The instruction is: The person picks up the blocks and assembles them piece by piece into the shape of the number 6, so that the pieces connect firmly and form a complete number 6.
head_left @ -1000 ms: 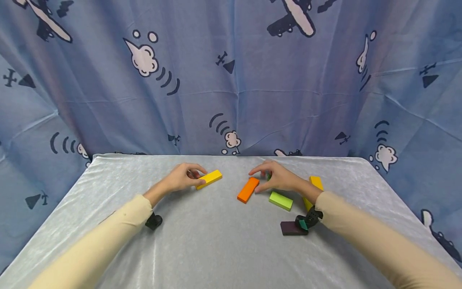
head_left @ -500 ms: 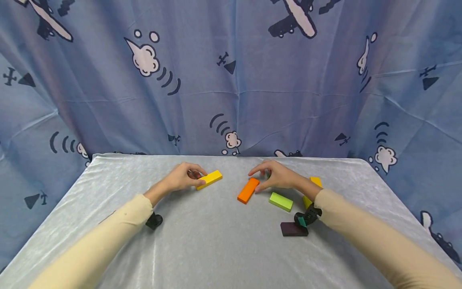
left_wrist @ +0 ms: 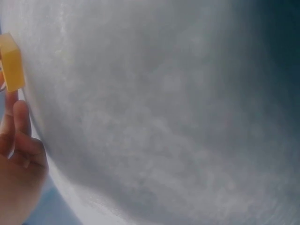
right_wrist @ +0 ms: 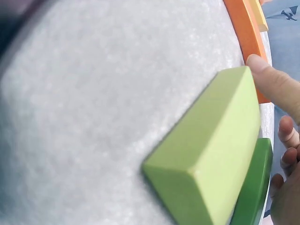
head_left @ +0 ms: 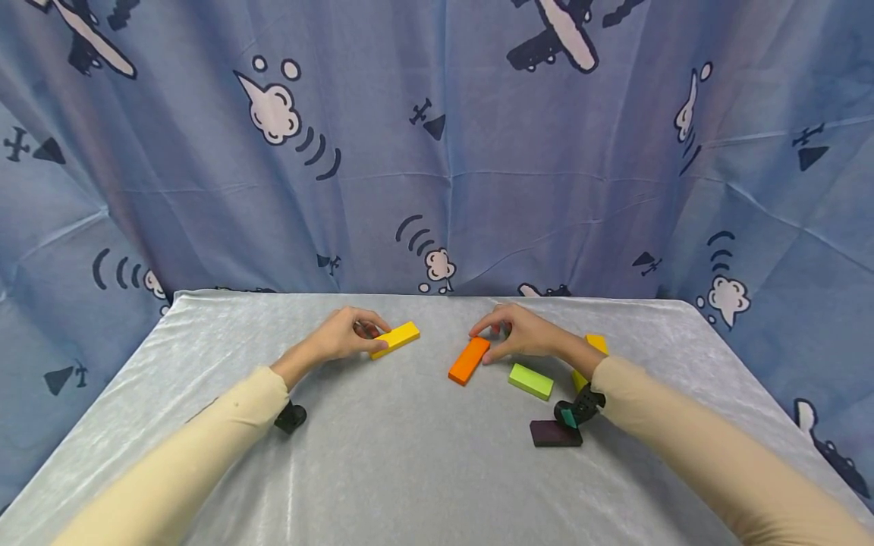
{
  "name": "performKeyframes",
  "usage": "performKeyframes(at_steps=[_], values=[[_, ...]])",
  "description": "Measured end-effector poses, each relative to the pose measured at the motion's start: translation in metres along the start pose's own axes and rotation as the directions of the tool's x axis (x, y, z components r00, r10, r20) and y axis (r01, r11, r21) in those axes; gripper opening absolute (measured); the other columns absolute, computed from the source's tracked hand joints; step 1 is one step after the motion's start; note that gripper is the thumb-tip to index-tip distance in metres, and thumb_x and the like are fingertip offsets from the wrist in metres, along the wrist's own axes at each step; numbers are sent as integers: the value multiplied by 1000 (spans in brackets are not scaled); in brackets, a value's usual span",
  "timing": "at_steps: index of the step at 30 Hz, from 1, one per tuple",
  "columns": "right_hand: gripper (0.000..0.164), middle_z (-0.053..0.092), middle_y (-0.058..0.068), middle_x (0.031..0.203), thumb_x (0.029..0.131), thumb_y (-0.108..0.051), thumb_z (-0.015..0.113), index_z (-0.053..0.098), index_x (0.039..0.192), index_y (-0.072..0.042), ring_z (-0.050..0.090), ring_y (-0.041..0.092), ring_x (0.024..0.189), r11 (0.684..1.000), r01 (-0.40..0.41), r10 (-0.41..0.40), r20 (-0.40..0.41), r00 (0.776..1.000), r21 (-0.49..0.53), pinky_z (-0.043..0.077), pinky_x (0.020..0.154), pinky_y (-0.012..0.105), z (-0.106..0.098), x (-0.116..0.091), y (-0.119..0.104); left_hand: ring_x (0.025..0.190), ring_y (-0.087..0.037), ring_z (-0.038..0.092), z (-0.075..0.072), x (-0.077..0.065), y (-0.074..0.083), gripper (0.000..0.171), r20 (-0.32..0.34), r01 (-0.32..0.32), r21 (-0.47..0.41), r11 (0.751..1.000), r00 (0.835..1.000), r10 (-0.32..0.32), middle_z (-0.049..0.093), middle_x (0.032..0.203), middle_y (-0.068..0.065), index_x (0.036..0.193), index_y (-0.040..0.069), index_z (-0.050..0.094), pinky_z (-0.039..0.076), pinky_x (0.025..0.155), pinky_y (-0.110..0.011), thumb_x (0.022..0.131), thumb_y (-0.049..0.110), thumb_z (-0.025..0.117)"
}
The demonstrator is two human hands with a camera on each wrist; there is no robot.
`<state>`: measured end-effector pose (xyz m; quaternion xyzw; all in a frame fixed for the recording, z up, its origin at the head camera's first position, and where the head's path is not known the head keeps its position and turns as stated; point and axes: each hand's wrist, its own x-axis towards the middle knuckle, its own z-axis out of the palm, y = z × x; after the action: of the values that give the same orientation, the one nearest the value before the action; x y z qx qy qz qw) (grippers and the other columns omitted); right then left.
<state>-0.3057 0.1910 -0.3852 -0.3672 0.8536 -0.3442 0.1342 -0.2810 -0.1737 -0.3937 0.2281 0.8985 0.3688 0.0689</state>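
Fingers and thumb of the left hand [head_left: 344,334] pinch one end of a yellow block [head_left: 399,338], which points away toward the right, left of centre over a worktop [head_left: 382,462] covered in pale grey cloth. Across a gap, the right hand [head_left: 524,331] curls its fingers and thumb about the far end of an orange block [head_left: 468,362], thumb against its right side. Just right of that lies a light green block [head_left: 531,381]; the right wrist view also shows a dark green block [right_wrist: 254,183] behind it. Farther right, a second yellow block [head_left: 597,343] is partly hidden by the right forearm. Nearer the viewer sits a dark purplish block [head_left: 551,435], partly covered by a black wrist camera [head_left: 577,410]. A blue curtain [head_left: 437,205] printed with planes and clouds hangs behind.
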Motion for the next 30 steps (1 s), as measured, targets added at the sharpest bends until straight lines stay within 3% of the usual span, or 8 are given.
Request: performKeyframes(at_steps=[9,30], values=[[40,60,11,93,79,-12,89,76,117,-5,48,31,83,1000,-16,16,-9,1000,7,35,70,35,1,1,1,87,-20,67,1,0,1,28,3,5,-3,1000,1000,-5,73,100,-6,114,8,77,55,77,-36,88,16,83],[28,60,7,87,77,-16,91,78,101,-10,48,24,80,999,-25,24,-19,1000,-31,35,70,33,2,8,-3,87,-21,67,-1,0,1,28,-2,-24,3,1000,1000,24,73,99,-7,113,7,77,55,79,-38,88,17,83]])
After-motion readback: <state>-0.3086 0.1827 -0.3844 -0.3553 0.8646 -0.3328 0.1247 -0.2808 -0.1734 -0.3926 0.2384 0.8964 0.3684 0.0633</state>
